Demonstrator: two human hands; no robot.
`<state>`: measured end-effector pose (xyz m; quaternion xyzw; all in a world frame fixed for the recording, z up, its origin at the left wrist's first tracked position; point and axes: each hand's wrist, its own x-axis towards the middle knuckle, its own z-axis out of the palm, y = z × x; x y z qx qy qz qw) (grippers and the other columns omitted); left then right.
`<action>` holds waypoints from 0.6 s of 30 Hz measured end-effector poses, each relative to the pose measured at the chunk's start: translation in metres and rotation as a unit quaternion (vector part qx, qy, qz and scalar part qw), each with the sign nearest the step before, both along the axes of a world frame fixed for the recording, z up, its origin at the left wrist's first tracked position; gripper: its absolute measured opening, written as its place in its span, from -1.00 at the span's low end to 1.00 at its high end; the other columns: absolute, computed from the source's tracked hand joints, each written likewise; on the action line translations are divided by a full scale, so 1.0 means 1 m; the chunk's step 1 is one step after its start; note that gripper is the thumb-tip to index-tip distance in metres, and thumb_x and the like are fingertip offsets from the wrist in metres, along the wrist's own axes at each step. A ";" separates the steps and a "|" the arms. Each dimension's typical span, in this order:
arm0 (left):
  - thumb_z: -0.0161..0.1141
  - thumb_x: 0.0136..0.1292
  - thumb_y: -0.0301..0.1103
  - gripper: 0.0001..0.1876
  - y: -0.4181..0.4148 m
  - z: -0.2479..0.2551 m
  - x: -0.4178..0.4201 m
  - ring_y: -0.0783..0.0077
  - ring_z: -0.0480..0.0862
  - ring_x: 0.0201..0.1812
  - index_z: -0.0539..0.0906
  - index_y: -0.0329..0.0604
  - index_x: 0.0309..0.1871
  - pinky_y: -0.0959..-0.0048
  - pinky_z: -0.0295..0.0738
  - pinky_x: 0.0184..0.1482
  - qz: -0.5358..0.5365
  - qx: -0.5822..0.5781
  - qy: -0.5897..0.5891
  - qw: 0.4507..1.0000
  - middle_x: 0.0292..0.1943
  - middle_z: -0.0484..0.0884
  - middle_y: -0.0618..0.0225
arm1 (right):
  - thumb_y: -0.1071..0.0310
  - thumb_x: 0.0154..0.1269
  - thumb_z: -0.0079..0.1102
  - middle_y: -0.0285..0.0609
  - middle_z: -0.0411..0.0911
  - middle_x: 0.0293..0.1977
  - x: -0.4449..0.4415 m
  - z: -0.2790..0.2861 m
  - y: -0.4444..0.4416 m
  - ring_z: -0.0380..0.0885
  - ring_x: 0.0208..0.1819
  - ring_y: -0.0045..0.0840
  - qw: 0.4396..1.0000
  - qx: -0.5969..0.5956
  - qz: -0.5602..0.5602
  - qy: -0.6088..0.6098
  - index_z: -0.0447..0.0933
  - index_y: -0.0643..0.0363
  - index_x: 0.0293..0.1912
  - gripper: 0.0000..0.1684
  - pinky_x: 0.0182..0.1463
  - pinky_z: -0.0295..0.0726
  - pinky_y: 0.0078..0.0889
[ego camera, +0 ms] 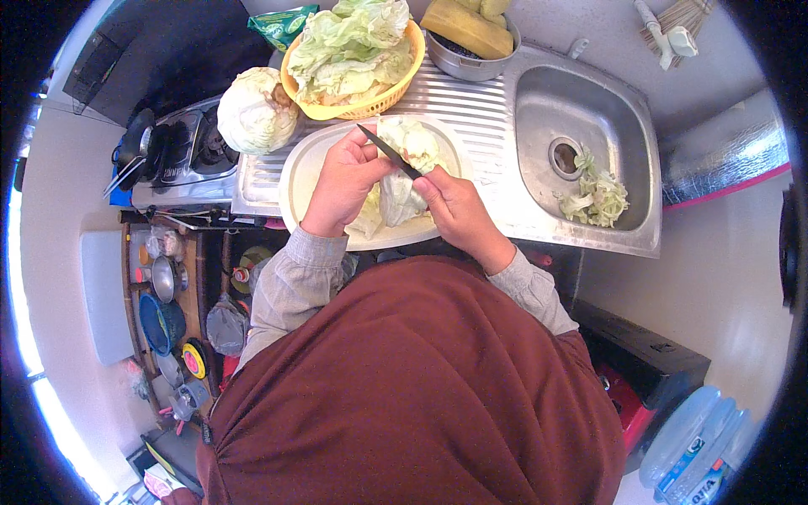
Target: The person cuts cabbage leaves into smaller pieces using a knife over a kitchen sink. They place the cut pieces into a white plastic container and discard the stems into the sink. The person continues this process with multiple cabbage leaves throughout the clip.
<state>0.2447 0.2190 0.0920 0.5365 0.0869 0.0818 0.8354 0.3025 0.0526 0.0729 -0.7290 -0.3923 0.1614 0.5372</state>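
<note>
My right hand (451, 205) grips the handle of a dark-bladed knife (388, 150), its blade pointing up and left across the front of a piece of lettuce (410, 144). With bent fingers, my left hand (353, 173) is at the piece's left side, close to the blade; whether it grips the leaves is hidden. Both hands are over a pale oval tray (297, 173), where more leaves (401, 199) lie beneath them. Behind the tray stands a yellow plastic basket (360, 108) heaped with lettuce leaves (353, 50). A whole pale head of lettuce or cabbage (257, 110) sits left of the basket.
On the right is a steel sink (536, 139) with leaf scraps (600, 199) near its drain. A metal pot (473, 68) holding yellow sponge-like items stands behind the ridged drainboard (486, 107). A gas stove (183, 151) is at the left, above shelves with bowls (162, 322).
</note>
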 end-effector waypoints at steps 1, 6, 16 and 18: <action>0.10 0.10 -0.67 -0.62 0.000 0.000 0.000 0.46 0.62 -0.11 0.43 -0.33 0.03 0.51 0.47 -0.01 -0.001 0.002 0.004 1.000 -0.13 0.63 0.21 | 0.21 0.37 -0.07 0.11 0.46 -0.55 0.000 -0.001 0.000 0.49 -0.46 -0.02 1.000 -0.006 -0.003 -0.007 0.41 0.25 -0.30 -0.72 -0.39 0.43 -0.19; 0.11 0.06 -0.69 -0.61 -0.002 0.002 -0.003 0.47 0.62 -0.13 0.44 -0.34 0.03 0.52 0.48 -0.02 -0.018 -0.023 0.032 0.999 -0.14 0.63 0.21 | 0.19 0.36 -0.05 0.09 0.49 -0.54 0.003 -0.001 -0.001 0.51 -0.45 -0.03 0.999 -0.008 -0.008 -0.031 0.42 0.26 -0.24 -0.70 -0.39 0.44 -0.17; 0.09 0.11 -0.62 -0.70 -0.011 0.006 -0.004 0.52 0.60 -0.14 0.50 -0.30 -0.03 0.57 0.47 -0.08 -0.017 0.002 0.065 0.998 -0.13 0.62 0.32 | 0.07 0.34 -0.06 0.09 0.53 -0.51 0.012 -0.004 -0.005 0.53 -0.45 -0.07 0.999 -0.016 0.017 0.047 0.44 0.33 -0.14 -0.56 -0.34 0.45 -0.16; 0.10 0.13 -0.57 -0.74 -0.012 0.011 -0.005 0.55 0.59 -0.17 0.53 -0.28 -0.07 0.60 0.45 -0.11 -0.029 0.027 0.083 0.996 -0.15 0.62 0.35 | 0.07 0.34 -0.07 0.10 0.52 -0.51 0.014 -0.006 -0.006 0.53 -0.45 -0.06 0.998 -0.033 0.018 0.041 0.45 0.33 -0.16 -0.56 -0.34 0.45 -0.16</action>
